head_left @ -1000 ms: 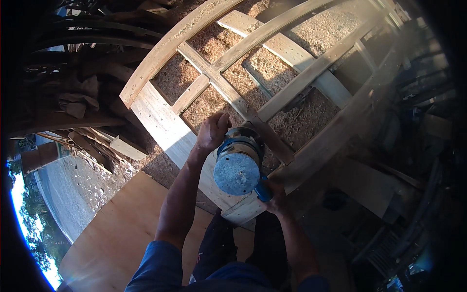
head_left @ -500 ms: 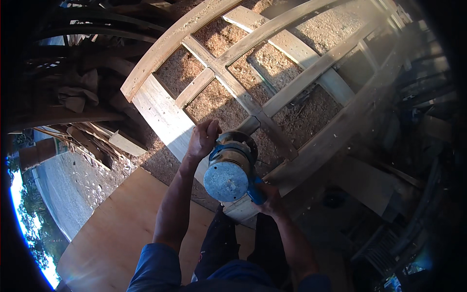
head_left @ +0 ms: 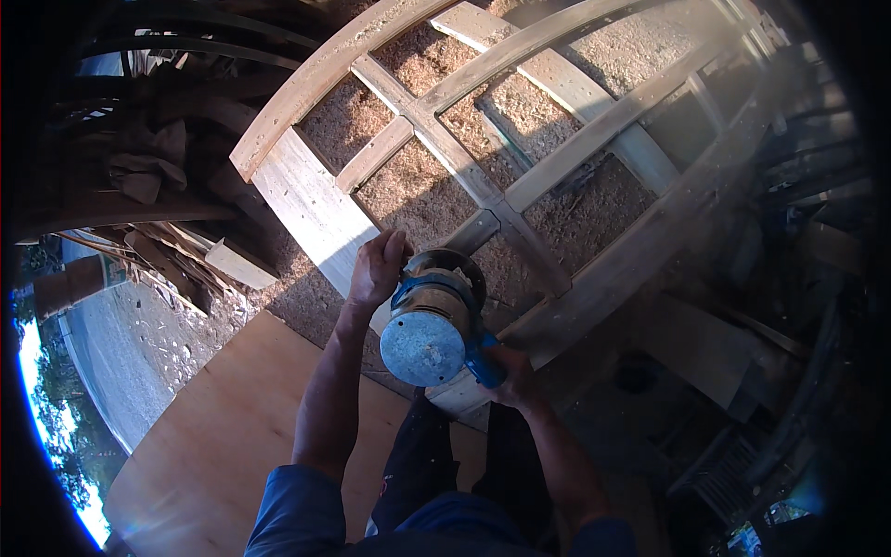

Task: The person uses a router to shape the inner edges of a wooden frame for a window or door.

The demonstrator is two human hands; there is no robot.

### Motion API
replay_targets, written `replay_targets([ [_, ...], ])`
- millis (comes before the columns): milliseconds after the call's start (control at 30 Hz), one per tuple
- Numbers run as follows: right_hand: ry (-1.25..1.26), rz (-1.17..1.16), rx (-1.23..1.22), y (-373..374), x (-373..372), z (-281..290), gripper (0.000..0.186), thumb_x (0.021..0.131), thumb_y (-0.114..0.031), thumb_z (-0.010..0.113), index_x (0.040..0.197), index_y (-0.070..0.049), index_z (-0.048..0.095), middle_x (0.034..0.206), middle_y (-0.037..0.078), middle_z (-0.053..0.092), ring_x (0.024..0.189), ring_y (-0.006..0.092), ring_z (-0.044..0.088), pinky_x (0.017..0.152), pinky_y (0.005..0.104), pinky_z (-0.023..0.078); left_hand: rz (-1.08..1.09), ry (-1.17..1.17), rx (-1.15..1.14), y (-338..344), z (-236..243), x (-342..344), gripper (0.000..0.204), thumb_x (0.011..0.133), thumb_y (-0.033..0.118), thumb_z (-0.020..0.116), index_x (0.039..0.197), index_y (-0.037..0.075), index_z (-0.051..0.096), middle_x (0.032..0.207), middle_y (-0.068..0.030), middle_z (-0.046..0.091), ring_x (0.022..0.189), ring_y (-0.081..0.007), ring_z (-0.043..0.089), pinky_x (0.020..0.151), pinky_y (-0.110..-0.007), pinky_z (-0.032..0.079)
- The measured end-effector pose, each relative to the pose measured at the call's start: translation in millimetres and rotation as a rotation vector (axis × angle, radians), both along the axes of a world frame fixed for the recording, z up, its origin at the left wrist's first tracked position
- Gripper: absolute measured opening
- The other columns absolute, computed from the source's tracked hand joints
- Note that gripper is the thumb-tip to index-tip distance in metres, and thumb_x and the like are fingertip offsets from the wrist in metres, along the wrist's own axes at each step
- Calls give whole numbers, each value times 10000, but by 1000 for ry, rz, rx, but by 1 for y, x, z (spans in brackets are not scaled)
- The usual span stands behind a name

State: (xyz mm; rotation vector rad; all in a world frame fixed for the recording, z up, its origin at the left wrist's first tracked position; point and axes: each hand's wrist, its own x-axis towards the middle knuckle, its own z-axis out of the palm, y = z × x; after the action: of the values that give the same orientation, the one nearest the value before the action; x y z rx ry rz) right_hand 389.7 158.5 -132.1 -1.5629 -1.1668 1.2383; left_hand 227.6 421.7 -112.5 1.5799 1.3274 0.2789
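Observation:
A wood router (head_left: 425, 348) with a round metal top and blue body stands on the near end of a wooden lattice frame (head_left: 320, 218). My left hand (head_left: 378, 269) is closed in a fist at the router's left side; the handle inside it is hidden. On the right side, my right hand (head_left: 510, 376) wraps round the blue handle. The router's bit cannot be seen beneath its dark base. Crossing bars divide the frame into several openings, with sawdust showing through them.
A plywood sheet (head_left: 232, 418) lies at the lower left, beside my legs. Wood offcuts (head_left: 176, 265) are heaped at the left. More boards (head_left: 696, 353) lie in shadow at the right. Wood shavings (head_left: 418, 200) cover the ground under the frame.
The router has shifted slightly to the left with both hands on it. The view of the frame has moved a little; both grips look the same.

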Motion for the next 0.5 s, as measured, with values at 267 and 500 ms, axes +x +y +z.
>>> replay_targets([
  [267,-14,43,-4,4,11,4,511,591,-138,799,1075,-40,667,943,182,690,880,343,692,759,397,550,61,-56,-23,-5,-5,-5,485,1008,349,402,775,-4,638,628,-66,577,582,-144,534,561,-320,429],
  [500,-54,88,-9,-1,20,4,505,593,-136,798,1074,-52,669,908,176,683,849,352,685,735,405,547,87,-51,-49,-17,-3,-7,477,1011,367,437,800,-9,641,644,-74,603,611,-144,583,586,-319,476],
])
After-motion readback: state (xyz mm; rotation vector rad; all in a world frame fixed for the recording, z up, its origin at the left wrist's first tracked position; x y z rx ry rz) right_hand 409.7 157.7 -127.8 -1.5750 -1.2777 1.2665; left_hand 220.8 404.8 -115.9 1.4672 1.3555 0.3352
